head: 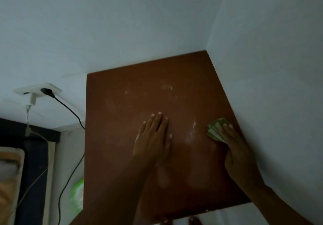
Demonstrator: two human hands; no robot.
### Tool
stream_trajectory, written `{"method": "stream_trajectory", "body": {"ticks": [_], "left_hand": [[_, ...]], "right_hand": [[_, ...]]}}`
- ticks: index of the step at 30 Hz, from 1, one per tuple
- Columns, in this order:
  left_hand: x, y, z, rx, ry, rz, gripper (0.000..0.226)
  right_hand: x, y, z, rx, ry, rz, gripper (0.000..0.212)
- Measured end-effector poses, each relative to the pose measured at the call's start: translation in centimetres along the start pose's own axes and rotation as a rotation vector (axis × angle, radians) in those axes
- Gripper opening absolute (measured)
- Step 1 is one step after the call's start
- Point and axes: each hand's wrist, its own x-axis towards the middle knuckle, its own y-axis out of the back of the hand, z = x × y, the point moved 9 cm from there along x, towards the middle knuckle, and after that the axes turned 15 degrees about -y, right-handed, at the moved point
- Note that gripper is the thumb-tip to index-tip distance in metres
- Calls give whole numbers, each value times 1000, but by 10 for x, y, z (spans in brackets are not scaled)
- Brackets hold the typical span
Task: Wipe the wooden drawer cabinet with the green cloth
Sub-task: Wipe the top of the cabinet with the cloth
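Where the right hand [235, 146] presses the folded green cloth [215, 130] under near-straight fingers, it sits at the right edge of the wooden drawer cabinet [125, 112], by the wall [265, 84] — pale dust smears [191, 133] just beside it. The left hand [153, 137], flat and empty, likely braces the top.

Cabinet top [139, 88] in room corner: back edge against rear wall, right edge along side wall. Left hand [153, 137] flat on top, mid-surface. Right hand [234, 147] on cloth [215, 128], at right edge beside side wall. Dusty smudges [191, 132] between hands. Socket [37, 90] on rear wall, left of cabinet; cable [70, 109] hangs from it beside cabinet's left edge.
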Motion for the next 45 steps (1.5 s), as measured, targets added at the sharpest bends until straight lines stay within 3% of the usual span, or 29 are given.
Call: {"method": "stream_trajectory", "body": {"ticks": [5, 9, 12, 16, 24, 26, 28, 30, 33, 37, 40, 45], "left_hand": [[34, 10, -29, -34, -28, 22, 64], [37, 5, -36, -57, -82, 11, 67], [38, 4, -39, -99, -103, 32, 66], [39, 1, -42, -137, -98, 12, 64], [41, 5, -38, -181, -47, -94, 64], [40, 5, -37, -169, -61, -88, 65], [40, 4, -37, -158, -75, -78, 64], [40, 2, -39, -149, -78, -74, 63], [41, 1, -40, -130, -78, -92, 60], [29, 4, -27, -68, -60, -79, 60], [-17, -5, 10, -54, -104, -57, 65], [-89, -35, 45, -136, -23, -114, 74]], "right_hand": [[147, -11, -59, 127, -4, 26, 65], [268, -56, -100, 21, 183, -74, 62], [290, -89, -108, -69, 256, -144, 64], [247, -85, -104, -38, 273, -129, 64], [6, -47, -75, 71, 268, -404, 47], [15, -32, -78, 125, 223, -391, 46], [70, -12, -78, 221, 93, -274, 47], [144, -2, -78, 141, 57, -151, 57], [196, -27, -66, 29, 19, -169, 63], [125, -44, -60, 12, 183, -130, 64], [70, -33, -52, 66, 144, -193, 65], [-58, -26, -53, 124, 119, -285, 48]]}}
